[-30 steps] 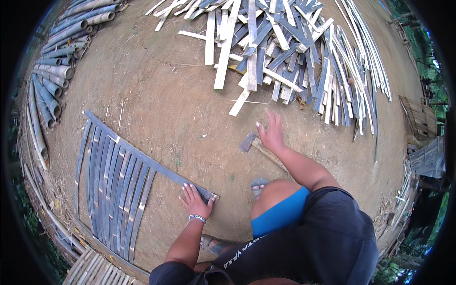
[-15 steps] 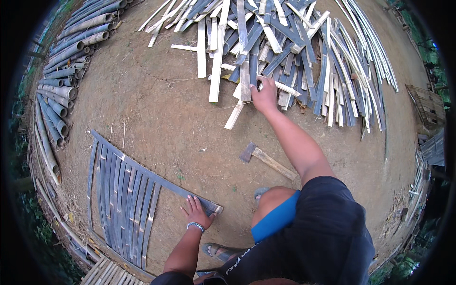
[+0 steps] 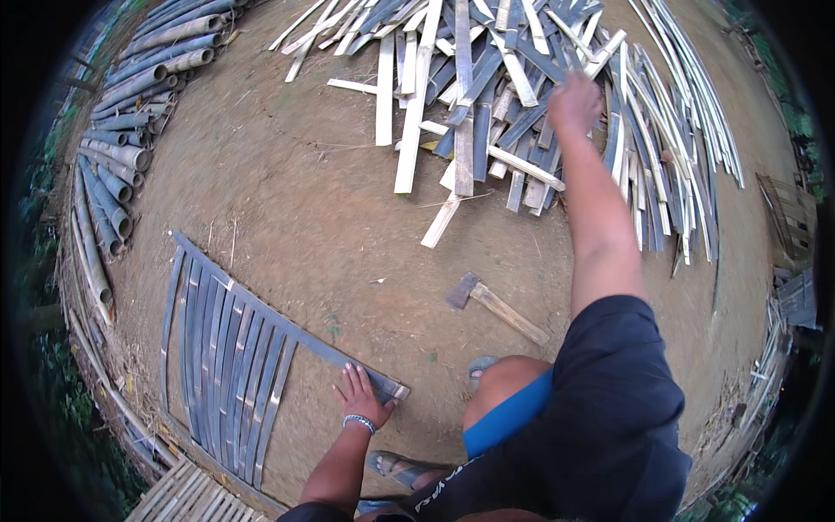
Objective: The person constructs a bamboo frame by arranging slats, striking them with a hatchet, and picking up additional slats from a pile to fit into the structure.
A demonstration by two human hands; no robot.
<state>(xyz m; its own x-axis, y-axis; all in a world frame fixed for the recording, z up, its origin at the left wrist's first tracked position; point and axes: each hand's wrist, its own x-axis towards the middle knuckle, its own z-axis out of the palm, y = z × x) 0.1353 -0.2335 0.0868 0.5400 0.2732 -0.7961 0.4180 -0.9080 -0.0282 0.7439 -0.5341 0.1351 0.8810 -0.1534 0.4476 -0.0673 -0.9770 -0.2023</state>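
Observation:
My left hand [image 3: 361, 398] lies flat with fingers spread on the end of a dark bamboo strip [image 3: 300, 329]. That strip runs along the top of a slatted bamboo panel [image 3: 228, 365], whose slats sit side by side on the ground. My right arm is stretched far forward, and my right hand [image 3: 575, 106] is over a heap of split bamboo slats [image 3: 522, 78], some dark, some pale. Motion blurs its fingers, so whether they grip a slat is not clear. A hatchet [image 3: 500, 309] with a wooden handle lies on the dirt before my knee.
Round bamboo poles [image 3: 156, 83] are stacked at the far left. Long thin pale strips [image 3: 696, 96] stretch along the far right. A slatted bamboo platform [image 3: 193, 496] is at the lower left. My sandalled foot [image 3: 404, 467] stands near the panel's right end.
My right hand has moved right and farther over the heap, away from the slat ends at its near edge. My left hand stays on the strip. The view has shifted slightly.

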